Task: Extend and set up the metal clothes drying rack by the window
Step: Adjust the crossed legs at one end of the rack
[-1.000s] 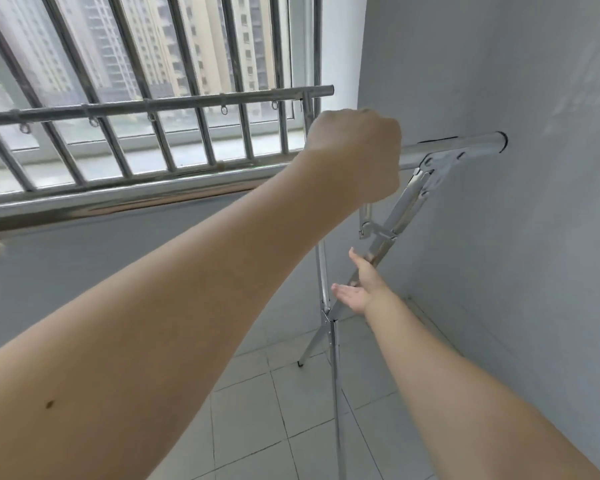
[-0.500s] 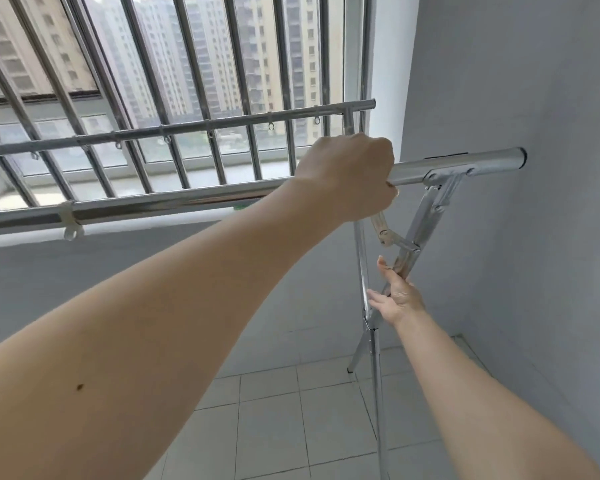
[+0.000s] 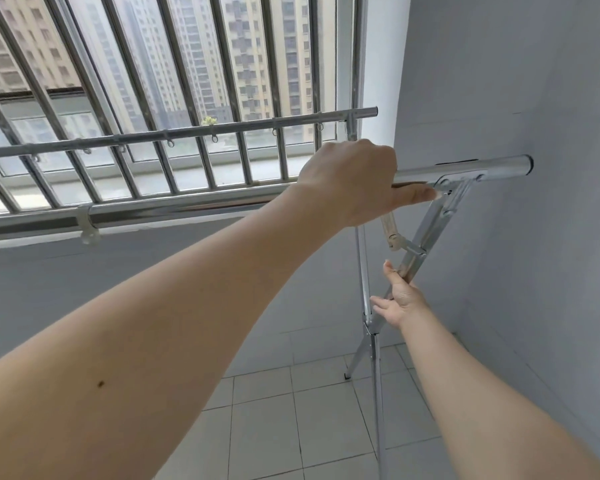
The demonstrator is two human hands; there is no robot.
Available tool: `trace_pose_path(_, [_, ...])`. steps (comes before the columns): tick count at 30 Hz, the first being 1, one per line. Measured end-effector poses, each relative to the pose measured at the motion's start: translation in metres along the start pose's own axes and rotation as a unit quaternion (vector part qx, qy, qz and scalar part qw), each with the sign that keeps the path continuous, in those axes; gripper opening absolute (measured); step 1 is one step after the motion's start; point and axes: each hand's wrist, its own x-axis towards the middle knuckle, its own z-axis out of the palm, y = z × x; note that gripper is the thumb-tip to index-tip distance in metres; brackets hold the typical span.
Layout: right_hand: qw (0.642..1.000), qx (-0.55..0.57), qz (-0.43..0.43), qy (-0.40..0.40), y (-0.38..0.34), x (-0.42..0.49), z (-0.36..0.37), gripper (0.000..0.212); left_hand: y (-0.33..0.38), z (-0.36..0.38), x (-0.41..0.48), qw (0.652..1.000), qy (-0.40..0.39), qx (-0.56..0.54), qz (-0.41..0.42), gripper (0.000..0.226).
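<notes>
The metal drying rack stands by the window. Its near top bar (image 3: 187,211) runs left to right, ending close to the grey wall. A thinner far bar (image 3: 194,135) with small hook rings runs behind it. My left hand (image 3: 352,178) is wrapped over the near bar by its right end, thumb stretched along the tube. Below, my right hand (image 3: 397,299) holds the slanted support leg (image 3: 430,225) just under its folding hinge brace (image 3: 400,242). The legs cross at a joint (image 3: 371,325) and reach the floor.
The window has slanted steel security bars (image 3: 174,81) with tall buildings outside. A grey wall (image 3: 516,254) stands close on the right, almost touching the bar's end cap (image 3: 527,164). White floor tiles (image 3: 291,427) lie below. A translucent clip (image 3: 89,230) sits on the near bar.
My right hand rose from open near the leg joint to gripping the slanted leg higher up. My left thumb now extends along the bar. The view tilted up toward the window.
</notes>
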Motion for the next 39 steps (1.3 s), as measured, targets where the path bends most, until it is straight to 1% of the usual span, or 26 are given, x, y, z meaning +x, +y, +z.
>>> trace_pose_path(2, [0.999, -0.049, 0.013, -0.003, -0.005, -0.003, -0.001, 0.068, 0.0, 0.001, 0.001, 1.0, 0.001, 0.002, 0.005, 0.067])
trace_pose_path(4, [0.992, -0.125, 0.026, -0.008, -0.012, -0.01, -0.002, 0.061, 0.0, 0.001, 0.0, 1.0, 0.002, 0.009, 0.011, 0.068])
trace_pose_path(6, [0.973, -0.23, 0.032, -0.015, -0.019, -0.02, -0.006, 0.043, -0.001, 0.001, -0.001, 1.0, 0.006, 0.012, 0.017, 0.067])
trace_pose_path(8, [0.944, -0.329, 0.012, -0.011, -0.027, -0.031, -0.013, 0.017, 0.0, 0.0, -0.003, 1.0, 0.012, 0.01, 0.024, 0.064])
trace_pose_path(9, [0.93, -0.368, -0.006, 0.002, -0.033, -0.034, -0.017, 0.011, 0.001, 0.0, -0.004, 1.0, 0.014, 0.01, 0.026, 0.064])
trace_pose_path(11, [0.91, -0.41, -0.052, 0.041, -0.05, -0.038, -0.028, 0.021, 0.002, 0.0, -0.004, 1.0, 0.017, 0.001, 0.023, 0.063])
trace_pose_path(13, [0.904, -0.403, -0.112, 0.087, -0.075, -0.043, -0.038, 0.029, -0.001, -0.005, -0.002, 1.0, 0.022, -0.016, 0.015, 0.065])
trace_pose_path(14, [0.893, -0.408, -0.153, 0.115, -0.09, -0.047, -0.041, 0.032, -0.003, -0.008, -0.001, 0.999, 0.03, -0.024, 0.009, 0.066])
trace_pose_path(18, [0.824, -0.416, -0.304, 0.235, -0.145, -0.077, -0.043, 0.033, -0.024, -0.023, -0.001, 0.995, 0.082, -0.055, -0.025, 0.063])
trace_pose_path(20, [0.802, -0.408, -0.356, 0.255, -0.167, -0.094, -0.033, 0.034, -0.039, -0.027, -0.005, 0.994, 0.085, -0.052, -0.044, 0.06])
trace_pose_path(23, [0.789, -0.394, -0.39, 0.264, -0.191, -0.118, -0.011, 0.033, -0.061, -0.032, -0.017, 0.994, 0.07, -0.037, -0.07, 0.055])
trace_pose_path(25, [0.785, -0.397, -0.401, 0.256, -0.197, -0.134, 0.005, 0.034, -0.075, -0.034, -0.028, 0.994, 0.064, -0.032, -0.087, 0.053])
trace_pose_path(27, [0.772, -0.417, -0.416, 0.236, -0.198, -0.15, 0.022, 0.034, -0.087, -0.038, -0.039, 0.993, 0.055, -0.029, -0.104, 0.051])
trace_pose_path(31, [0.711, -0.514, -0.45, 0.165, -0.179, -0.194, 0.087, 0.033, -0.119, -0.057, -0.07, 0.991, 0.055, -0.026, -0.117, 0.048])
trace_pose_path(34, [0.658, -0.579, -0.474, 0.087, -0.137, -0.22, 0.147, 0.032, -0.145, -0.068, -0.097, 0.99, 0.05, -0.023, -0.131, 0.047])
trace_pose_path(36, [0.629, -0.612, -0.478, 0.033, -0.105, -0.231, 0.185, 0.03, -0.166, -0.076, -0.118, 0.988, 0.046, -0.018, -0.145, 0.046])
trace_pose_path(39, [0.59, -0.646, -0.483, -0.04, -0.053, -0.252, 0.249, 0.026, -0.212, -0.09, -0.16, 0.981, 0.043, -0.013, -0.188, 0.045])
